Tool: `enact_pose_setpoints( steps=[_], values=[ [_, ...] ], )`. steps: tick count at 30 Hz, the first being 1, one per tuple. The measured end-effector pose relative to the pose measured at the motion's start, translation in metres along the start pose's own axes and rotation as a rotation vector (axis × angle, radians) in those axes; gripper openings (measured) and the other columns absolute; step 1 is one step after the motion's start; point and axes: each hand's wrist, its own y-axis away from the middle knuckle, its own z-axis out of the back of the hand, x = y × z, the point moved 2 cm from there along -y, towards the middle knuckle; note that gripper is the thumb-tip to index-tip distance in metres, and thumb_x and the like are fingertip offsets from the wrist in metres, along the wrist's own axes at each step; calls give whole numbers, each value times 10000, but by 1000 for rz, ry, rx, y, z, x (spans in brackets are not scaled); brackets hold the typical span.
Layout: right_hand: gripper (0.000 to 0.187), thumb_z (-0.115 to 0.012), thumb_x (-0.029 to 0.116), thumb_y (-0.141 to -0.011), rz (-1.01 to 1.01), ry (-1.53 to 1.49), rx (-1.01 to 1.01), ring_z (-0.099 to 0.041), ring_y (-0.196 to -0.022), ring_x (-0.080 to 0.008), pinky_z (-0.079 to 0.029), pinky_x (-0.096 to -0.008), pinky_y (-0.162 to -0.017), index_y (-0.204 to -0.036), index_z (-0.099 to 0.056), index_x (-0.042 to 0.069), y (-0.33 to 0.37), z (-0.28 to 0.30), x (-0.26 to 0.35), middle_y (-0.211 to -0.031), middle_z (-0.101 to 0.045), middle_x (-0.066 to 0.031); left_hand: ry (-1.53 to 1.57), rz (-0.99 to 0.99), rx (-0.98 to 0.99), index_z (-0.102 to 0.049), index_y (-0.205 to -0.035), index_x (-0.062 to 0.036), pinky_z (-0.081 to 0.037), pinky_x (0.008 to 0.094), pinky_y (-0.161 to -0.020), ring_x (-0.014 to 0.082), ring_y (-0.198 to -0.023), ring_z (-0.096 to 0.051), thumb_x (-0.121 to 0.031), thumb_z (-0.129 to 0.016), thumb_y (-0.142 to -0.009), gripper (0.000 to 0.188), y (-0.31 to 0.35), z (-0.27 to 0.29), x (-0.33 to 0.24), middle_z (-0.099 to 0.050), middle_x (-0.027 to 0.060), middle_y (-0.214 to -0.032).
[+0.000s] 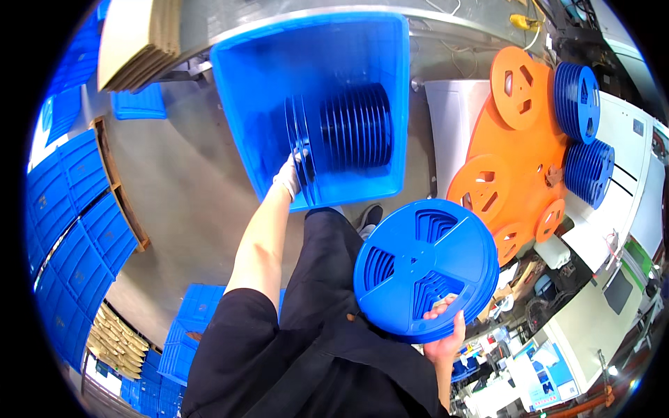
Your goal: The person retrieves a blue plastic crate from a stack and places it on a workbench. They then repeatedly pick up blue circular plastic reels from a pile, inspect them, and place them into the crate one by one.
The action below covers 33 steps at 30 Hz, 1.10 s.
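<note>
A deep blue plastic bin point(230, 104) stands in front of me with a row of blue reels point(357, 129) on edge inside it. To the left of that row, a couple of thinner-looking blue reels point(298, 132) stand apart with a gap between. My left hand point(290, 174), in a whitish glove, reaches over the bin's near wall and is closed on the edge of these reels. Against my right side I hold a stack of blue reels point(418, 261), flat face up. The fingers of my right hand point(446, 331) hook through a cut-out near its rim.
An orange rotary fixture point(519, 150) with round slotted plates stands at the right. Two more stacks of blue reels point(589, 171) sit at its far edge. Blue crates point(77, 202) are piled on the left, and cardboard sheets point(139, 45) stand at upper left.
</note>
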Motion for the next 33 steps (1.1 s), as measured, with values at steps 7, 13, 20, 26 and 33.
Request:
enact_pose_setpoints(
  steps=[7, 13, 20, 26, 33],
  values=[
    [375, -474, 389, -958, 22, 120, -26, -527, -781, -185, -447, -359, -765, -1141, -484, 62, -21, 4, -12, -838, -541, -52, 91, 13, 114, -471, -1394, -140, -291, 510, -1124, 319, -1322, -430, -491, -419, -984, 543, -15, -76, -21, -489, 116, -1418],
    [387, -451, 435, -968, 44, -30, 30, -469, -716, -157, -412, -335, -707, -1089, -495, 70, -18, -3, -8, -781, -477, -23, -197, -34, -65, -224, -1518, -283, -101, 577, -1153, 395, -1452, -135, -682, -377, -912, 741, 2, -88, -8, -119, 154, -1595],
    [483, -482, 525, -956, 125, -252, 271, -393, -605, -122, -355, -293, -623, -1040, -483, 49, -6, -4, 6, -698, -430, 0, -419, -89, -74, -166, -1523, -97, -68, 468, -1189, 367, -1466, -87, -683, -369, -911, 871, 13, -83, -30, -132, 159, -1591],
    [482, -533, 543, -930, 112, -425, 475, -381, -548, -105, -340, -283, -568, -997, -470, 70, 12, -1, 34, -655, -407, 23, -1124, -603, 165, -272, -1507, -100, -194, 358, -1169, 287, -1433, -260, -548, -444, -958, 729, 144, -144, -26, -291, 160, -1541],
    [477, -580, 538, -909, 82, -542, 586, -360, -518, -82, -327, -262, -548, -981, -466, 80, 36, -7, 40, -623, -373, 39, -1499, -1526, 1007, -543, -1218, 13, -320, 473, -1088, 388, -1216, -487, -339, -660, -754, 594, 423, -250, 133, -529, 228, -1280]
  ],
)
